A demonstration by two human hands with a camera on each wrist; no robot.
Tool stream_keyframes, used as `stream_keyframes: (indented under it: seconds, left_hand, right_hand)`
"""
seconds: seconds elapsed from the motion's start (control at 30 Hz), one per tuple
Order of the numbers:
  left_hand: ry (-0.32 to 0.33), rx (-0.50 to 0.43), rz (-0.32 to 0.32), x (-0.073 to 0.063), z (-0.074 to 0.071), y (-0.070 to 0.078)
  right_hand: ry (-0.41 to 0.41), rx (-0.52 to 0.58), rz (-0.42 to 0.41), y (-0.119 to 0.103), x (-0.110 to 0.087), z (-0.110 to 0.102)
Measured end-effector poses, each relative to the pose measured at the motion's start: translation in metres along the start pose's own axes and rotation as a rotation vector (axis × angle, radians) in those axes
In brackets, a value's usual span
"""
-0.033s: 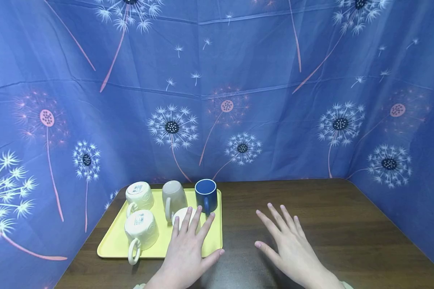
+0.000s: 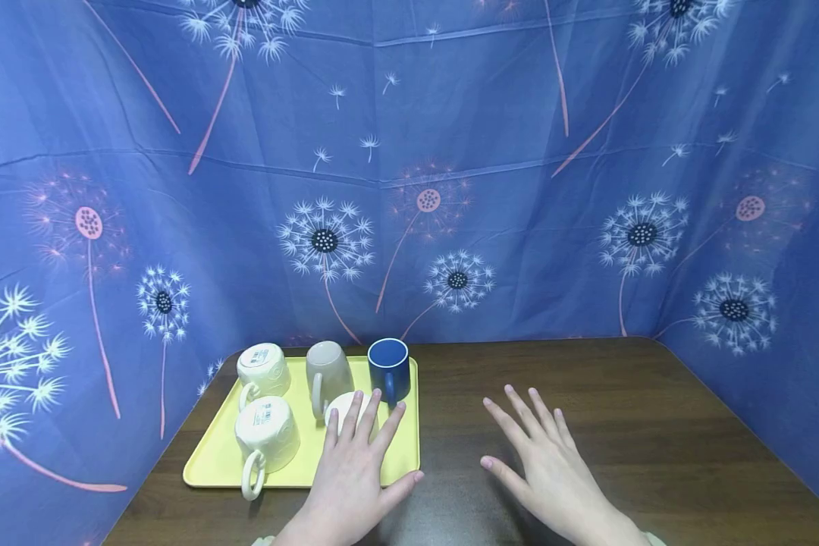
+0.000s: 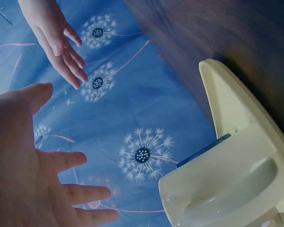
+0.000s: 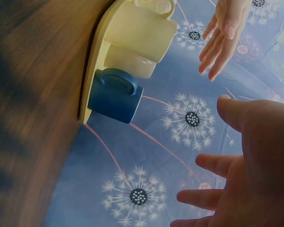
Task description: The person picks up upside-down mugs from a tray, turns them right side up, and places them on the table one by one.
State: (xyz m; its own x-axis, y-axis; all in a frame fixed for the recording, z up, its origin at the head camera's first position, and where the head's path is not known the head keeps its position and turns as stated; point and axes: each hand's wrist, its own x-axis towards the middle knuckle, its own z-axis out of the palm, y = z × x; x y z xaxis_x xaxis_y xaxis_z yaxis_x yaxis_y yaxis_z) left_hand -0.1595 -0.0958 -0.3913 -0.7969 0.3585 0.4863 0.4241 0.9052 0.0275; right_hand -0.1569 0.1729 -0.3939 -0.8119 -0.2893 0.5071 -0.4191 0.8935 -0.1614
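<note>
My left hand (image 2: 352, 474), fingers spread and straight, hovers over the front edge of a yellow tray (image 2: 211, 466), holding nothing. Its fingertips hide part of a white mug (image 2: 339, 407). Two cream mugs, a rear one (image 2: 268, 369) and a front one (image 2: 273, 440), stand upside down on the tray's left side. Between them and an upright dark blue mug (image 2: 399, 375) is a grey mug (image 2: 333, 368), apparently upside down. The left wrist view shows a pale mug (image 3: 213, 184) apart from the hand. My right hand (image 2: 553, 470) hangs over the table right of the tray, fingers spread, holding nothing.
A dark brown wooden table (image 2: 628, 425) carries the tray on its left side. Blue cloth (image 2: 519, 197) with a dandelion print hangs behind the table and along both sides. The front cream mug's handle reaches past the tray's front rim.
</note>
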Motion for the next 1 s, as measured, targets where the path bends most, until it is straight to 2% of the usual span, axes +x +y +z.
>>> stream_keyframes:
  seconds: [0.27,0.47,0.6,0.73,0.83,1.0]
  left_hand:
    - [0.016,-0.003,0.007,-0.001,-0.002,-0.004]
    - [0.103,-0.006,0.036,-0.004,-0.005,-0.017]
    - [0.156,-0.038,0.040,-0.009,-0.005,-0.027]
    - [0.177,-0.081,0.016,-0.017,-0.005,-0.037]
    - [0.191,-0.102,-0.012,-0.024,-0.005,-0.043]
    - [0.179,-0.146,-0.093,-0.036,-0.001,-0.051]
  right_hand:
    - [0.030,0.014,-0.038,-0.001,0.003,0.000]
    - [0.053,0.036,-0.095,-0.005,0.016,-0.005]
    - [0.098,0.062,-0.182,-0.011,0.029,-0.007]
    - [0.124,0.090,-0.293,-0.018,0.043,-0.009]
    - [0.114,0.105,-0.357,-0.025,0.052,-0.010]
    - [0.096,0.107,-0.448,-0.036,0.068,-0.012]
